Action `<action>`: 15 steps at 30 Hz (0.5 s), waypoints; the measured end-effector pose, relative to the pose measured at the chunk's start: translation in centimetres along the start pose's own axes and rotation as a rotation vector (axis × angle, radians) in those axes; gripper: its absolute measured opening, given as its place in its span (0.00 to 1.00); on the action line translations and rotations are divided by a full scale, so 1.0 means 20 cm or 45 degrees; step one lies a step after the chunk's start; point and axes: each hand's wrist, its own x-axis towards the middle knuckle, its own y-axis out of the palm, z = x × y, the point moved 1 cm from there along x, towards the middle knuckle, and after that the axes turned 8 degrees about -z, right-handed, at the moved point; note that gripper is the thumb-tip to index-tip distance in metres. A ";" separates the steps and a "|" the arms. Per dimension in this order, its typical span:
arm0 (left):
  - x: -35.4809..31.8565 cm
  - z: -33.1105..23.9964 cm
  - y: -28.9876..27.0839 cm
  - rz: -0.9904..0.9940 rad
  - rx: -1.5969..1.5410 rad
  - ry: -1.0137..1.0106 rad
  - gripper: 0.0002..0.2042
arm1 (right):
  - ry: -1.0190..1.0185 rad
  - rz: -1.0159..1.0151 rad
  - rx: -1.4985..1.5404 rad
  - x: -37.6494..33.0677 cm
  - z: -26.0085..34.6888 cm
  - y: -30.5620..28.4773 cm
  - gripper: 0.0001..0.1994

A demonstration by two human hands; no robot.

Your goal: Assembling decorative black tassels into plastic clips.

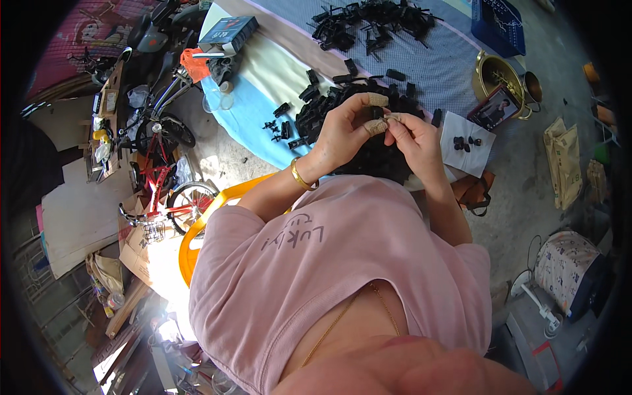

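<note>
My left hand (pixel 343 131), with a gold bangle at the wrist, pinches a small black plastic part (pixel 377 113) between thumb and forefinger. Beige tape wraps those fingertips. My right hand (pixel 416 139) meets it at the left thumb tip, its own fingertips pressed together; whatever they grip is too small to make out. Under and around both hands spreads a heap of black plastic pieces (pixel 316 117). On a white paper sheet (pixel 469 158) beside my right hand lie a few small black bits (pixel 466 143).
A second black pile (pixel 368 23) lies farther back on the cloth-covered table (pixel 263 72). At right are a brass-coloured pot (pixel 484 69), a phone (pixel 494 108) leaning on it and a blue basket (pixel 498 26). A box (pixel 228 34) sits far left; a yellow chair (pixel 189 253) is beside me.
</note>
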 end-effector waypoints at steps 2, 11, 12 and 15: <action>0.00 -0.01 0.00 -0.014 -0.010 0.002 0.15 | -0.001 0.016 -0.007 0.00 0.01 0.00 0.08; -0.05 0.04 -0.03 -0.220 0.444 0.368 0.11 | 0.435 0.077 0.243 0.01 -0.05 0.07 0.09; -0.06 0.05 -0.05 -0.229 0.524 0.426 0.12 | 0.466 0.135 0.243 0.02 -0.06 0.08 0.09; -0.07 0.08 -0.11 -0.208 0.483 0.231 0.13 | 0.466 0.329 0.105 0.09 -0.11 0.07 0.09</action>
